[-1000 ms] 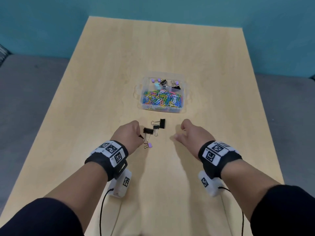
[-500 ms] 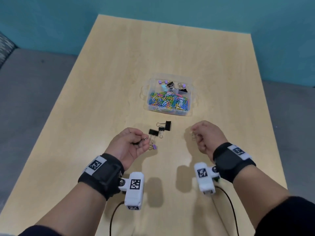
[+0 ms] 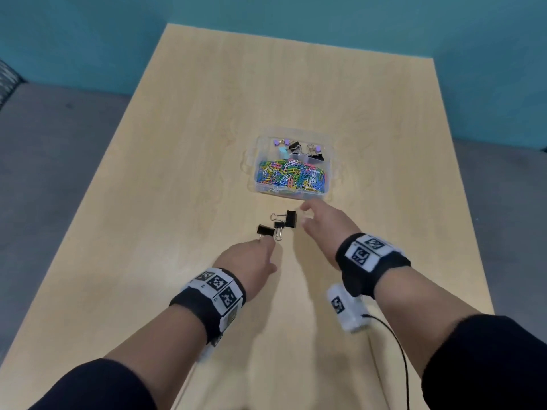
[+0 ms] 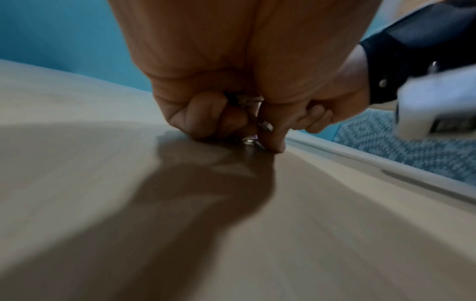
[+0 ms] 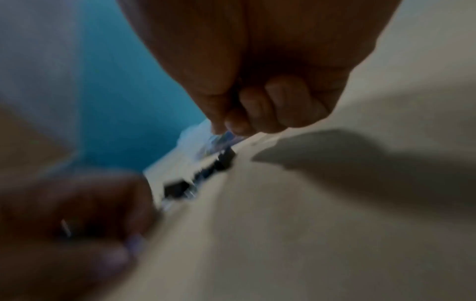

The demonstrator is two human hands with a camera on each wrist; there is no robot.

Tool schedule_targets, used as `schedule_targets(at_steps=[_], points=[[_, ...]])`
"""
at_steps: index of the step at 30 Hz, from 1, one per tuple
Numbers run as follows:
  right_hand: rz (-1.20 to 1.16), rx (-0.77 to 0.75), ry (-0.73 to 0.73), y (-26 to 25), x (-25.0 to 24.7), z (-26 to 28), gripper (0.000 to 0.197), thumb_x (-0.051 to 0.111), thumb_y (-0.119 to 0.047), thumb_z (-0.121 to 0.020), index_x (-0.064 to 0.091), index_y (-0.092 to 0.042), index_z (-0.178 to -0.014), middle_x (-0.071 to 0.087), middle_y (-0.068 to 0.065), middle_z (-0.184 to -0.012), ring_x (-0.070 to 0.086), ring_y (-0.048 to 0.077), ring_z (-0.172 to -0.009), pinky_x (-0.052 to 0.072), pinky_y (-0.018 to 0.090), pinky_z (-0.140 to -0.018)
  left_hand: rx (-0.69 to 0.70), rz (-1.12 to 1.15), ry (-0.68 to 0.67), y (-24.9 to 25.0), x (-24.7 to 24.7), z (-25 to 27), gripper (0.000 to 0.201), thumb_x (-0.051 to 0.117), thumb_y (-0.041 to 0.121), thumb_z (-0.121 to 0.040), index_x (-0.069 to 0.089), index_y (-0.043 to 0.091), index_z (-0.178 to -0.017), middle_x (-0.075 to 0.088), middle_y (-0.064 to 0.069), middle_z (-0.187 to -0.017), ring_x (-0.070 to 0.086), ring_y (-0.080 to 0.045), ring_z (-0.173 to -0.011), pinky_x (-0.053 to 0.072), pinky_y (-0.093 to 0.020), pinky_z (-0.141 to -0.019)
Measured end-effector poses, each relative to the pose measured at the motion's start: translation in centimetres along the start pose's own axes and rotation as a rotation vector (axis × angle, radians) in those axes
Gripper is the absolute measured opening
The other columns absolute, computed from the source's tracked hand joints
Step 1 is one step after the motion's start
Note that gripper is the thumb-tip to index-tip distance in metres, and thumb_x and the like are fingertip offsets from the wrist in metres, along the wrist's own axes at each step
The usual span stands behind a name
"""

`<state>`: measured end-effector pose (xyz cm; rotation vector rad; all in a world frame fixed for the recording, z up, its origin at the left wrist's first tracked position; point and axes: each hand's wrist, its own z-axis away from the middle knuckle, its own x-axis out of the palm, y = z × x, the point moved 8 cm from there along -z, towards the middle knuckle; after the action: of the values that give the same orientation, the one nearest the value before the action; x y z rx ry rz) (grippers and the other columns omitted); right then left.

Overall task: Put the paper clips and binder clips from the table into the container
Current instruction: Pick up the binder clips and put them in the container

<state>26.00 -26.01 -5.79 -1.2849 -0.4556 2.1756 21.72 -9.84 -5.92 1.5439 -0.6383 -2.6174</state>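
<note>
binder clips: three black ones on the counter, between both hands
left hand: fingers curled, pinching small clips against counter
right hand: fingers curled, blurred, grip unclear
container: beyond the hands

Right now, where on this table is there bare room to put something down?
Bare wood lies left of the container and beyond it to the table's far edge. It is crowded between container and hands, where black binder clips lie.
</note>
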Motion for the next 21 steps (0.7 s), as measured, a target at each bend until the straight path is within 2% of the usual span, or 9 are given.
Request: schedule_targets(at_steps=[2,4,6,8,11,13,17,19,21], points=[[0.353,-0.113,-0.045,-2.0,0.5,-0.3,0.035,0.051,-0.036,-0.092,0.042,-0.026,-0.124,0.063,0.008,-0.096,0.060,0.032,-0.085,0.049,0.037,-0.074,0.016,-0.004,0.023,0.0,-0.2,-0.1,0.026,0.053,0.040,-0.088,0.038,0.019,-0.084,0.058,0.001,-0.079,0.056,-0.026,-0.075,0.040,-0.033,-0.061],[0.491,-0.188,-0.066,-3.1,0.9,-1.0,0.039,0.053,-0.042,-0.089,0.039,-0.025,-0.120,0.065,0.008,-0.094,0.060,0.032,-0.081,0.051,0.040,-0.072,-0.029,0.173,0.059,-0.5,-0.5,0.0,0.029,0.060,0.042,-0.081,0.043,0.019,-0.078,0.055,0.006,-0.068,0.054,-0.020,-0.065,0.036,-0.031,-0.055],[0.562,-0.242,-0.070,-3.7,1.3,-1.5,0.032,0.054,-0.043,-0.089,0.038,-0.022,-0.108,0.064,0.005,-0.084,0.057,0.029,-0.072,0.050,0.038,-0.065,-0.149,0.727,0.073,-1.5,-0.5,0.5,0.029,0.069,0.034,-0.074,0.046,0.016,-0.071,0.054,0.004,-0.062,0.047,-0.014,-0.051,0.033,-0.026,-0.047],[0.627,-0.301,-0.046,-4.1,1.5,-1.9,0.029,0.052,-0.040,-0.092,0.031,-0.021,-0.098,0.058,0.003,-0.074,0.054,0.027,-0.064,0.049,0.037,-0.059,-0.269,1.368,0.034,-2.2,0.2,1.0,0.024,0.067,0.021,-0.075,0.045,0.015,-0.068,0.053,-0.006,-0.062,0.038,-0.015,-0.044,0.028,-0.021,-0.043],[0.622,-0.279,-0.052,-3.9,1.4,-2.0,0.028,0.048,-0.037,-0.095,0.031,-0.017,-0.102,0.054,0.002,-0.069,0.051,0.024,-0.060,0.048,0.037,-0.057,-0.304,1.826,-0.035,-2.4,0.1,1.0,0.019,0.060,0.012,-0.079,0.044,0.015,-0.070,0.054,-0.012,-0.068,0.038,-0.017,-0.047,0.031,-0.022,-0.043],[0.343,-0.161,-0.070,-2.9,1.1,-1.8,0.026,0.050,-0.037,-0.093,0.036,-0.016,-0.098,0.057,0.003,-0.072,0.053,0.022,-0.060,0.045,0.036,-0.057,-0.282,1.942,-0.044,-2.6,-0.4,0.7,0.010,0.059,0.011,-0.076,0.050,0.014,-0.073,0.057,-0.012,-0.070,0.043,-0.017,-0.049,0.039,-0.022,-0.043],[-0.966,0.102,-0.163,-0.5,1.1,1.0,0.012,0.053,-0.030,-0.094,0.048,-0.020,-0.092,0.047,0.005,-0.064,0.034,0.014,-0.043,0.024,0.021,-0.042,-0.295,1.997,0.013,-3.5,-1.4,-0.3,0.017,0.052,0.005,-0.077,0.055,0.012,-0.092,0.055,-0.008,-0.069,0.046,-0.017,-0.053,0.042,-0.022,-0.045],[-1.404,0.129,-0.295,-0.8,1.0,3.0,0.007,0.053,-0.026,-0.092,0.052,-0.019,-0.091,0.051,0.008,-0.069,0.038,0.015,-0.045,0.029,0.020,-0.041,-0.392,1.858,0.118,-4.5,-1.2,-1.0,0.005,0.054,0.010,-0.086,0.055,0.013,-0.082,0.048,-0.005,-0.064,0.039,-0.015,-0.048,0.033,-0.020,-0.042],[-1.603,0.120,-0.373,-1.3,0.7,3.7,0.012,0.053,-0.025,-0.087,0.056,-0.017,-0.095,0.059,0.010,-0.078,0.045,0.018,-0.050,0.035,0.021,-0.044,-0.454,1.476,0.251,-6.0,-1.5,-1.7,0.024,0.061,0.028,-0.089,0.052,0.015,-0.071,0.043,-0.002,-0.059,0.035,-0.015,-0.045,0.028,-0.021,-0.043]])
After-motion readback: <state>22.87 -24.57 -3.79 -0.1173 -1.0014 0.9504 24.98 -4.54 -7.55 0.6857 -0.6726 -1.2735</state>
